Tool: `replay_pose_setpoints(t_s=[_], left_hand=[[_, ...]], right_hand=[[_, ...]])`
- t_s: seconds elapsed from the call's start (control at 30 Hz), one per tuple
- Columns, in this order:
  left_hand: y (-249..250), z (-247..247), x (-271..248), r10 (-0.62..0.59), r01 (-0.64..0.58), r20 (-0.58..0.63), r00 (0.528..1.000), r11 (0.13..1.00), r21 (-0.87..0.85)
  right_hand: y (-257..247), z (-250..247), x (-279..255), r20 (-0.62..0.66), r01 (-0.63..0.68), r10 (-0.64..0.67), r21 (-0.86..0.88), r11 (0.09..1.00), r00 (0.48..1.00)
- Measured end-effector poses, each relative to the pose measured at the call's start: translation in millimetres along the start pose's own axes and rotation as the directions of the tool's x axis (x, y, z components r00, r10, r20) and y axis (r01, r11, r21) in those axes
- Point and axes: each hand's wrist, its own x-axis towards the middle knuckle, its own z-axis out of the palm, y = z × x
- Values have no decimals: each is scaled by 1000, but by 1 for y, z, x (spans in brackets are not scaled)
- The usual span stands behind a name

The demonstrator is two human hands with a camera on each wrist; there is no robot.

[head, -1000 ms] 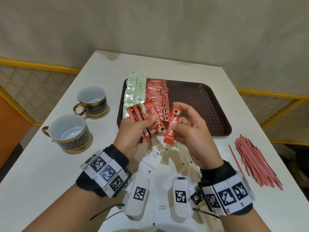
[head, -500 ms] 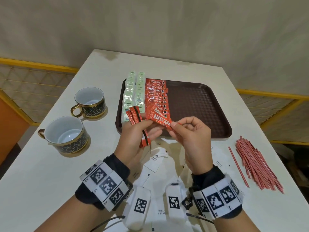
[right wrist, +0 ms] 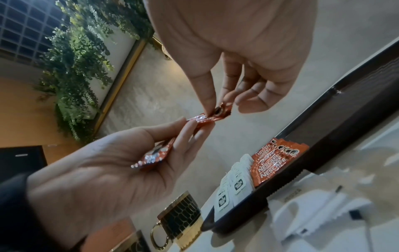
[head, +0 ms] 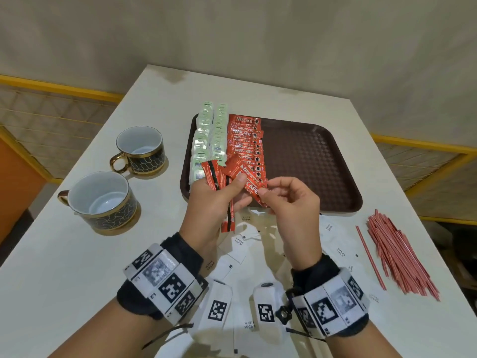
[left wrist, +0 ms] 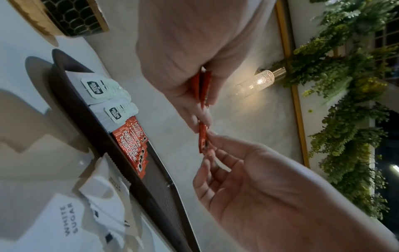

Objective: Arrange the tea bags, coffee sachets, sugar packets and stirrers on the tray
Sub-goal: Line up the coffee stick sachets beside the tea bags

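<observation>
My left hand (head: pixel 214 205) grips a small fan of red coffee sachets (head: pixel 215 177) above the near left corner of the brown tray (head: pixel 309 164). My right hand (head: pixel 265 193) pinches the lower end of one more slanted sachet (head: pixel 249 184), and the left thumb rests on its upper end. On the tray's left side lie two rows of pale green tea bags (head: pixel 209 140) and a row of coffee sachets (head: pixel 246 143). White sugar packets (head: pixel 240 241) lie on the table under my hands. Red stirrers (head: pixel 397 251) are heaped at the right. The right wrist view shows the pinched sachet (right wrist: pixel 207 118).
Two black-and-gold cups (head: pixel 140 149) (head: pixel 99 200) stand left of the tray. The tray's right half (head: pixel 322 182) is bare. One stirrer (head: pixel 369 257) lies apart from the heap. Table edges run close at both sides, with yellow railings beyond.
The right hand has turned its sachet from upright to slanted and brought it against the left thumb. Both hands have shifted slightly toward the tray.
</observation>
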Motion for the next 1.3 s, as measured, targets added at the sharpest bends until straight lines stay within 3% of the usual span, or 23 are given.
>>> replay_pose_setpoints(t_s=[0.07, 0.23, 0.33, 0.43, 0.53, 0.67, 0.8, 1.17, 1.23, 1.3], left_hand=[[1, 0, 1, -14, 13, -4, 1000, 999, -48], [-1, -3, 4, -72, 65, -47, 996, 989, -130], [1, -11, 10, -110, 92, -77, 991, 974, -205], [10, -26, 20, -97, 66, -162, 982, 981, -182], [14, -40, 27, -38, 6, -224, 974, 990, -142], [11, -42, 25, -36, 20, -224, 974, 997, -73], [4, -42, 22, -71, 62, -217, 974, 997, -47], [3, -43, 25, -93, 95, -242, 966, 995, -2], [1, -42, 26, -96, 101, -240, 966, 995, 10], [-1, -41, 26, -102, 109, -240, 965, 994, 16]], right_hand=[[2, 0, -2, 3, -6, 6, 3, 1000, 1000], [-1, -1, -2, 148, -96, 86, 65, 993, 985], [-4, -10, 12, 218, -11, 48, -170, 985, 975], [-9, -27, 36, 297, 57, 74, -411, 910, 952], [-7, -33, 69, 297, 68, 150, -612, 788, 943], [10, -18, 102, 290, 50, 281, -771, 635, 915], [21, -1, 116, 299, 77, 353, -847, 525, 886], [20, 5, 121, 329, 267, 251, -930, 252, 911], [17, 6, 118, 377, 333, 204, -917, 218, 904], [14, 8, 114, 474, 438, 173, -875, 207, 863]])
